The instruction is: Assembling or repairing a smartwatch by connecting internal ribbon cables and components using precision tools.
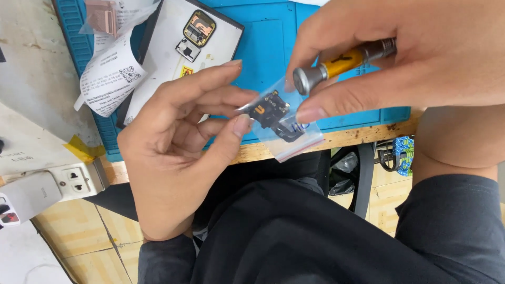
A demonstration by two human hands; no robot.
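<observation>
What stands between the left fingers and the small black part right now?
The clear plastic bag. The small black part sits inside it, so the left hand pinches the part through the film. The right hand, holding a yellow-banded screwdriver, pinches the bag too.

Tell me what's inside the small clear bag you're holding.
Inside the clear bag sits a small black flex part with orange contacts. The left hand and right hand pinch the bag; the left thumb covers one edge, and the part's underside is hidden.
</observation>
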